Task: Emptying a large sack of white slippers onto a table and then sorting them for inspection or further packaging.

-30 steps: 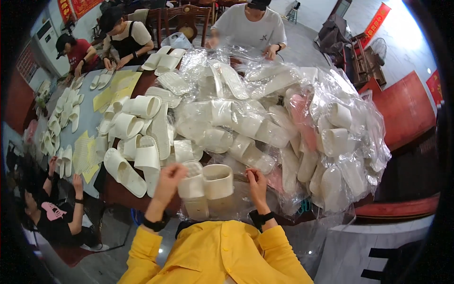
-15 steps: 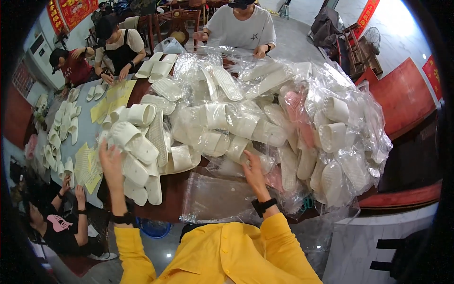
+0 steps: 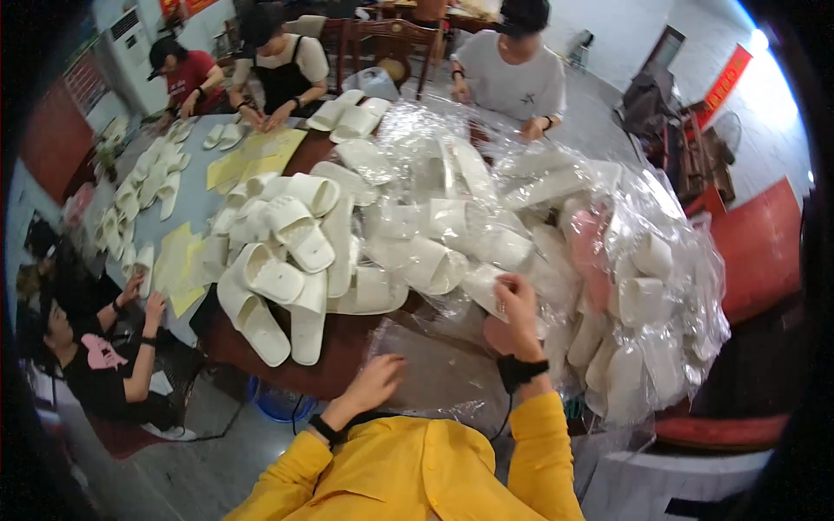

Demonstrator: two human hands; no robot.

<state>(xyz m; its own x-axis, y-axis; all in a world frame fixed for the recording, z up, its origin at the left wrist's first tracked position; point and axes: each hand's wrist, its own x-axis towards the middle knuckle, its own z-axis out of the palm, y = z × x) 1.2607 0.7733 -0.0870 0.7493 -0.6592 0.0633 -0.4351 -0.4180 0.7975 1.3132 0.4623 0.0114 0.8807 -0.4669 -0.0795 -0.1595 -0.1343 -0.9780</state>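
Observation:
My left hand (image 3: 375, 383) hovers over the table's near edge, beside a flat clear plastic bag (image 3: 434, 352). Its fingers are loosely stretched and slightly blurred, with nothing visible in them. My right hand (image 3: 519, 317) is closed, fingertips bent together above a white slipper in clear wrap (image 3: 486, 286). Whether it pinches some film cannot be made out. To the left lies a pile of loose white slippers (image 3: 300, 227), two of them with toes toward me. Slippers in clear bags (image 3: 638, 300) are heaped to the right, a pink slipper (image 3: 591, 265) among them.
Across the table a person in a white shirt (image 3: 512, 74) handles clear film. Others work at the grey table (image 3: 178, 217) on the left, with yellow sheets (image 3: 261, 156) and rows of white slippers. A blue basin (image 3: 280, 401) stands below the table edge.
My left hand has left the loose slippers and come right and nearer to me. My right hand has moved right, its fingers now closed. The view has shifted left.

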